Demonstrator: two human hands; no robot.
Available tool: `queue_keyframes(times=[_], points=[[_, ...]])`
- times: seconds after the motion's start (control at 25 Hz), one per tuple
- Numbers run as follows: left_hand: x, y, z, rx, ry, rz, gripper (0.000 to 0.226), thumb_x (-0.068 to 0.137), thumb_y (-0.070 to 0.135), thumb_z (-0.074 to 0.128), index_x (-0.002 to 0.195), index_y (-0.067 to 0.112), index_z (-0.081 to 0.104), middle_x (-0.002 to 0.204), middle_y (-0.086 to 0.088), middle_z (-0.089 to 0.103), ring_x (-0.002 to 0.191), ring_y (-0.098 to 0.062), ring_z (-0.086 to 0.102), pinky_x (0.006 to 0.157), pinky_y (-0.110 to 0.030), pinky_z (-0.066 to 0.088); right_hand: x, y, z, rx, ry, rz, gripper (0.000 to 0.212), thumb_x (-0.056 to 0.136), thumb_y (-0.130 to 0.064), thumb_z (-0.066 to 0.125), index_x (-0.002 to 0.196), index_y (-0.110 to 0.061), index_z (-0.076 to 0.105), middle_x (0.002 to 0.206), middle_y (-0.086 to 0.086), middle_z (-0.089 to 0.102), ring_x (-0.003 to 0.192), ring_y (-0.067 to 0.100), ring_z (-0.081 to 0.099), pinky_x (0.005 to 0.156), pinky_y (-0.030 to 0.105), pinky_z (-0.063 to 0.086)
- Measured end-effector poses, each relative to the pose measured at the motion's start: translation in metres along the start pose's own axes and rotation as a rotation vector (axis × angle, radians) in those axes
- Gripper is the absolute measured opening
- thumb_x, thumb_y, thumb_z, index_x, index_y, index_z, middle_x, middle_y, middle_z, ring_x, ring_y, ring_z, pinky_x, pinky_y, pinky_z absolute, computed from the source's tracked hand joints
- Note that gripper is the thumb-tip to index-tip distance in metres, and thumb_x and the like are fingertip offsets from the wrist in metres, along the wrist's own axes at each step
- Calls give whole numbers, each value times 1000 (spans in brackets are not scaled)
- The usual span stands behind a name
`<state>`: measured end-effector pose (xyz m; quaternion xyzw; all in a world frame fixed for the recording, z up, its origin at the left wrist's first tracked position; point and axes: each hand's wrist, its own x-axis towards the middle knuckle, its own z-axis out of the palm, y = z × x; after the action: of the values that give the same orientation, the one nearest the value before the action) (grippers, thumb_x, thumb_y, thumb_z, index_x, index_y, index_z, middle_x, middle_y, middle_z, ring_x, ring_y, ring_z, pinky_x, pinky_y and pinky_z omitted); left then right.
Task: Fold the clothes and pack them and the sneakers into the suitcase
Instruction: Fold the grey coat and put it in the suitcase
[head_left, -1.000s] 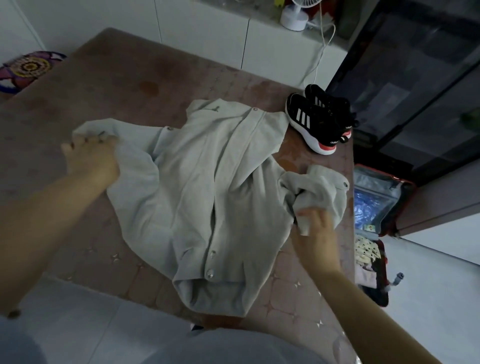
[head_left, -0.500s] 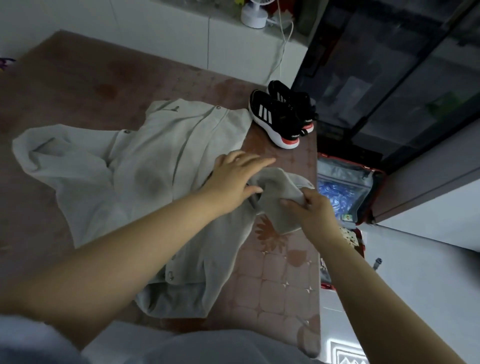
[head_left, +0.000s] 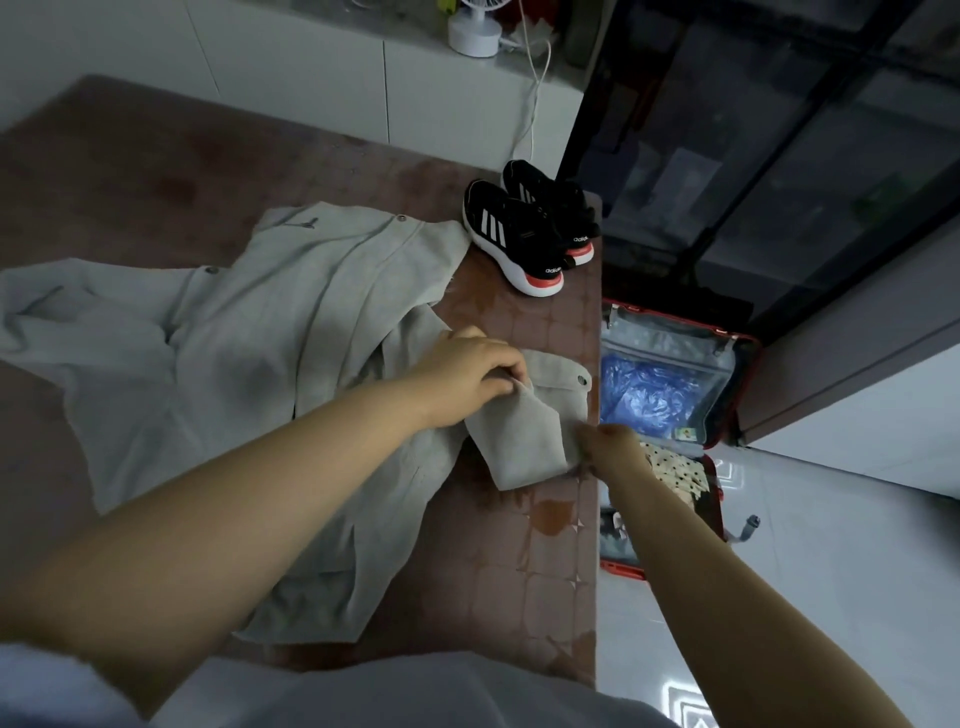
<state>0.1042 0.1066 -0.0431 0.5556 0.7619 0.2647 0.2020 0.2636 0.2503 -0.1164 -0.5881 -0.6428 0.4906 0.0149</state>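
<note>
Near the middle of the frame, I am pinching a fold of the sleeve (head_left: 524, 441) with my left hand (head_left: 465, 376), fingers curled onto the cloth, while my right hand (head_left: 613, 449) is gripping the same sleeve at its lower right edge. The sleeve is lying doubled over near the right edge of the brown table (head_left: 114, 171), and the rest of the grey shirt (head_left: 249, 353) is spreading leftward. Toward the upper right, the black sneakers (head_left: 519, 228) are sitting side by side at the table's corner. Right of the table, the red suitcase (head_left: 670, 338) is lying open on the floor, holding a blue bag (head_left: 649, 395) and spotted cloth (head_left: 675, 470).
</note>
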Motion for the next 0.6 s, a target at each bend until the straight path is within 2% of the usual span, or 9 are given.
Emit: queue_keyframes(times=[0.04, 0.12, 0.2, 0.24, 0.32, 0.4, 0.44, 0.52, 0.6], points=[[-3, 1, -2, -17, -12, -3, 11, 91, 19, 55, 95, 23, 65, 85, 31, 51, 97, -6, 41, 98, -32, 28, 9, 2, 5, 64, -13, 39, 32, 85, -19, 57, 97, 10, 60, 83, 15, 54, 68, 22, 52, 62, 31, 45], [-7, -2, -4, -67, -11, -10, 10, 90, 16, 57, 93, 23, 64, 85, 28, 53, 96, -6, 46, 102, -37, 31, 15, 1, 13, 67, -62, 53, 35, 84, -20, 62, 106, 6, 61, 87, 14, 59, 76, 23, 55, 70, 33, 48], [-10, -5, -4, -132, 60, -46, 16, 88, 16, 60, 101, 24, 62, 105, 18, 59, 105, -9, 51, 103, -42, 34, 20, -3, 16, 54, -29, -1, 32, 85, -19, 63, 110, 0, 62, 99, 15, 66, 82, 23, 58, 75, 31, 49], [-11, -7, -3, -107, 116, -95, 27, 87, 18, 62, 112, 25, 58, 119, 12, 56, 113, -12, 50, 105, -43, 33, 22, -7, 9, 80, 22, -24, 29, 88, -17, 59, 112, 0, 60, 104, 17, 65, 85, 24, 58, 75, 31, 49], [-16, -18, 2, 82, 187, -288, 56, 86, 29, 63, 136, 26, 38, 140, 1, 42, 127, -20, 41, 108, -41, 29, 21, -22, -16, 92, 147, -32, 27, 94, -14, 47, 115, 1, 54, 100, 13, 61, 88, 24, 58, 74, 27, 49], [-27, -32, 10, 273, 96, -505, 76, 84, 48, 58, 145, 28, 18, 150, -4, 25, 135, -28, 28, 109, -43, 23, 27, -34, -57, 264, 243, -178, 25, 93, -16, 50, 111, 2, 53, 92, 8, 58, 79, 17, 58, 59, 11, 49], [-33, -37, 18, 323, 0, -565, 82, 82, 56, 55, 146, 31, 12, 153, -4, 17, 138, -31, 22, 110, -44, 20, 29, -38, -77, 353, 305, -233, 24, 90, -18, 54, 107, -1, 55, 90, 7, 57, 77, 17, 58, 52, 7, 46], [-45, -40, 42, 352, -178, -576, 90, 78, 66, 53, 146, 37, 3, 156, -3, 4, 142, -31, 13, 112, -46, 14, 31, -41, -113, 462, 426, -261, 29, 84, -19, 58, 109, -5, 59, 91, 6, 60, 88, 23, 62, 60, 16, 49], [-52, -40, 62, 380, -275, -544, 98, 74, 70, 53, 146, 40, -7, 158, -1, -5, 142, -31, 14, 112, -46, 13, 32, -43, -139, 550, 432, -247, 30, 84, -20, 60, 112, -9, 60, 95, 6, 62, 95, 24, 63, 62, 22, 54]])
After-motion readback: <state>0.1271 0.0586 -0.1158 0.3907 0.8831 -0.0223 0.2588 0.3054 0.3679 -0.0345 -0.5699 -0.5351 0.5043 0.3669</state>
